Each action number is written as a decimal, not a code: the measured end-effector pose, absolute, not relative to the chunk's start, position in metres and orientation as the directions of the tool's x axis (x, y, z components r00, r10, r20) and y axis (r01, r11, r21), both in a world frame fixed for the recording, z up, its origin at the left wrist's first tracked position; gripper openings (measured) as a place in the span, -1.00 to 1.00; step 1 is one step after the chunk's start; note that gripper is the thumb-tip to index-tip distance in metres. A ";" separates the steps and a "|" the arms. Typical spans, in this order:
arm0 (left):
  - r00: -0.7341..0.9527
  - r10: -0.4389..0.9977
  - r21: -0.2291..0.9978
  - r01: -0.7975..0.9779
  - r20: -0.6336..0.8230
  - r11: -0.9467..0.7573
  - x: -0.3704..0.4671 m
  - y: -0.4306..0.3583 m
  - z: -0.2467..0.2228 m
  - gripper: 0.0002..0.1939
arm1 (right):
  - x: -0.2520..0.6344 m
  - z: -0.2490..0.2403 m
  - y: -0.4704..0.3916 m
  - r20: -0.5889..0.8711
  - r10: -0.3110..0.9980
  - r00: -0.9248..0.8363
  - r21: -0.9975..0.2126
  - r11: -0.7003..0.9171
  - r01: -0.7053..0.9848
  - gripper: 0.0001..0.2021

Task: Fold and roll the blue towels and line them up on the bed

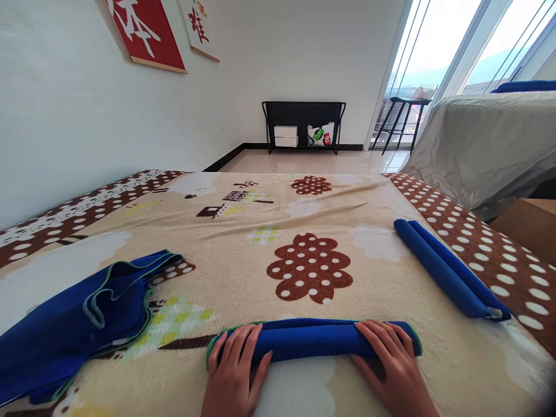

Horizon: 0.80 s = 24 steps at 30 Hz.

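A rolled blue towel (310, 340) with green stitched edging lies crosswise on the blanket right in front of me. My left hand (237, 362) grips its left end, fingers over the top and thumb on the near side. Around the right part of the same roll, my right hand (388, 359) is curled in a like way, its thumb tucked low at the near edge. To the left lies a loose, crumpled pile of blue towels (73, 324) with green edges. A second blue roll (447, 269) rests slantwise on the right, apart from my hands.
Under everything spreads a beige patterned blanket (226, 278) with a brown dotted border. Beyond it stand a black rack (304, 113) against the wall and a dark stool (403, 107) by the window. At right are sheeted furniture (495, 133) and a cardboard box (527, 226).
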<state>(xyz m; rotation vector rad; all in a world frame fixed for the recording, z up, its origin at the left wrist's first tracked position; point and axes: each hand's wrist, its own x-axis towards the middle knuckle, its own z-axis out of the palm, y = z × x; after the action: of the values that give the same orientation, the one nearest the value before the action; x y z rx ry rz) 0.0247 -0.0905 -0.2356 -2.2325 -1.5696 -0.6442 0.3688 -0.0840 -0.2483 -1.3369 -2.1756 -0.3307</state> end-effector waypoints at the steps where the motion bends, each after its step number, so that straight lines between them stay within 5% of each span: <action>1: 0.287 0.790 -0.012 0.943 0.542 -0.334 0.025 -0.090 -0.236 -0.60 | 0.369 -0.248 -0.084 0.577 0.739 -0.348 -0.078 0.474 0.877 -0.51; 24: 0.293 0.794 -0.011 0.941 0.533 -0.339 0.026 -0.090 -0.234 -0.60 | 0.368 -0.248 -0.083 0.587 0.733 -0.345 -0.099 0.487 0.868 -0.52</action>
<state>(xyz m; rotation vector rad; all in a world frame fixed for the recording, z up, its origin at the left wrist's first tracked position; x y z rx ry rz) 0.0263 -0.0904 -0.2340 -2.2441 -1.5705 -0.6388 0.3675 -0.0835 -0.2481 -1.3142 -2.1644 -0.3088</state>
